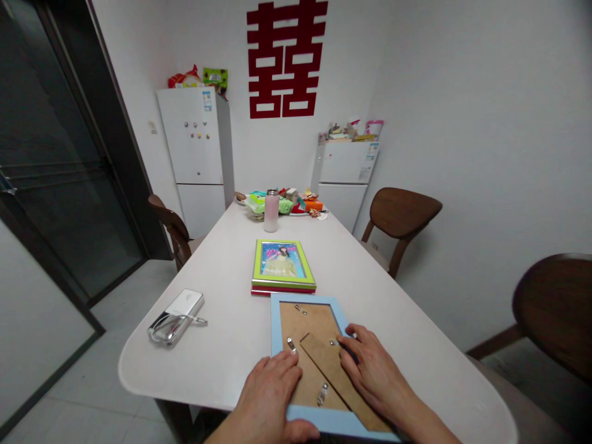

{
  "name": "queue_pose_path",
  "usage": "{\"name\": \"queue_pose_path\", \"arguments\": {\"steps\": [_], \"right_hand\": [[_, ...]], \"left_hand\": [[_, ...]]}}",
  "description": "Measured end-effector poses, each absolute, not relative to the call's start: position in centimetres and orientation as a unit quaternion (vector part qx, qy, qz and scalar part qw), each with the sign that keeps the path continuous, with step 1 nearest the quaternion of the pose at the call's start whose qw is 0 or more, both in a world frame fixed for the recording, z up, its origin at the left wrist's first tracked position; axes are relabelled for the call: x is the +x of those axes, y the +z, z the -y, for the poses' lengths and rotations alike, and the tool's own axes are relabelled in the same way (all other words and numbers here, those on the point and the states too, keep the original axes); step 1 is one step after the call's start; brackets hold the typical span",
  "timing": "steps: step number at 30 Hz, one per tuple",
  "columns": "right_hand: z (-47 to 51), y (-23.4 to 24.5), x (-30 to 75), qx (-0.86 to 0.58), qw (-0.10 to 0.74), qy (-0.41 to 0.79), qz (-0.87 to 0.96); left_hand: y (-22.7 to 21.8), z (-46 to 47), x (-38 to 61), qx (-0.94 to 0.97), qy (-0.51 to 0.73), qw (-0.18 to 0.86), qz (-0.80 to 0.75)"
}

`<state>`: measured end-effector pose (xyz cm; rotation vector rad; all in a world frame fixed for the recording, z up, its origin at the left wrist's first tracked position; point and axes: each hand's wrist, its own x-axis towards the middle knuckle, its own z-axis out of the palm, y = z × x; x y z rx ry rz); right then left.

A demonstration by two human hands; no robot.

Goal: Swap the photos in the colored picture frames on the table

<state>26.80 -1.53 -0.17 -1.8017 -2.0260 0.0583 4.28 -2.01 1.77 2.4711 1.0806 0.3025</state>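
Note:
A light-blue picture frame (277,320) lies back side up at the near edge of the table, its brown backboard (309,376) facing me. Small metal clips (322,393) sit along the board, and a brown stand leg (333,373) runs slantwise across it. My left hand (271,391) holds the frame's near left side, fingertips by the left clip and thumb on the lower border. My right hand (377,373) is closed at the right side, its fingertips at the right clip. Just beyond lies a green picture frame (254,271) with a picture of a figure in a yellow dress, stacked on a red one (282,291).
A silver power bank with a cable (182,311) lies on the left of the white table (222,357). Farther back stand a pink bottle (271,213) and a pile of packages (296,200). Brown chairs (402,213) flank the table; two white fridges (198,142) stand behind.

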Motion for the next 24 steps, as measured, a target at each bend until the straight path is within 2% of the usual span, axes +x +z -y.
{"name": "queue_pose_path", "arguments": {"steps": [5, 13, 24], "right_hand": [[2.3, 0.4, 26.3, -0.639, 0.206, 0.008, 0.741], [5.3, 1.8, 22.3, -0.495, 0.192, 0.079, 0.844], [6.2, 2.1, 22.6, -0.467, 0.168, 0.09, 0.864]], "left_hand": [[2.0, 2.1, 4.1, 0.889, 0.114, 0.211, -0.39], [1.7, 2.2, 3.2, 0.887, 0.118, 0.207, -0.396], [0.8, 2.0, 2.6, 0.89, 0.165, 0.205, -0.372]]}}
